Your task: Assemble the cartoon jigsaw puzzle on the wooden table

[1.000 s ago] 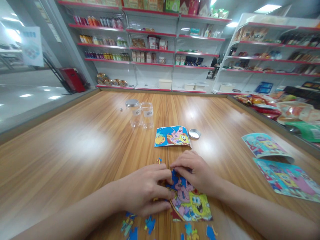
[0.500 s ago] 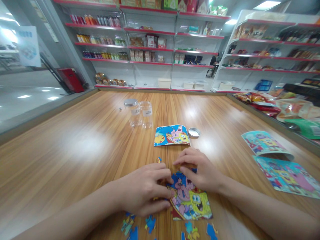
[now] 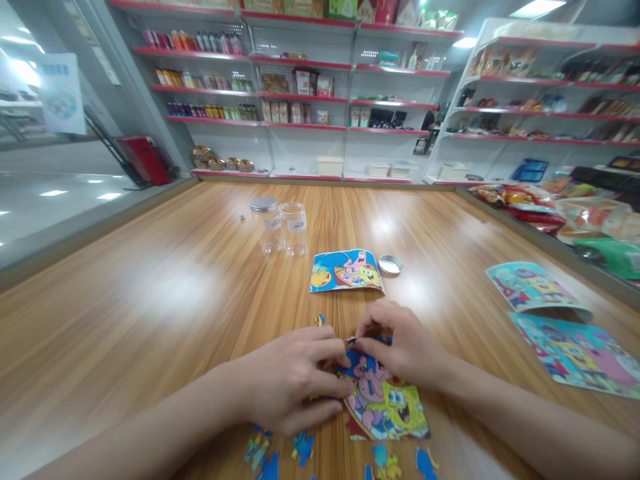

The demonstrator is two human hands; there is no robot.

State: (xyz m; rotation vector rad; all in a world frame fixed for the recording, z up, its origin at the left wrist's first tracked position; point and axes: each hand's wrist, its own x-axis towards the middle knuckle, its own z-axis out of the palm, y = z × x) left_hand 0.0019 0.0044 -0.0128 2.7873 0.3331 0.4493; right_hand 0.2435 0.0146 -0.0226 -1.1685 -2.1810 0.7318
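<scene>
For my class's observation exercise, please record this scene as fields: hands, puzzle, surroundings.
puzzle: joined section lying on the table
left hand: at the puzzle's left edge
right hand: pinching a small piece by the puzzle's far edge
loose pieces: several on the near side
picture card: curled, beside a round lid
jars: two, clear; left capped, right open

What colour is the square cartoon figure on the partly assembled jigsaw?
Yellow: the square figure on the jigsaw shows best in the head view.
</scene>
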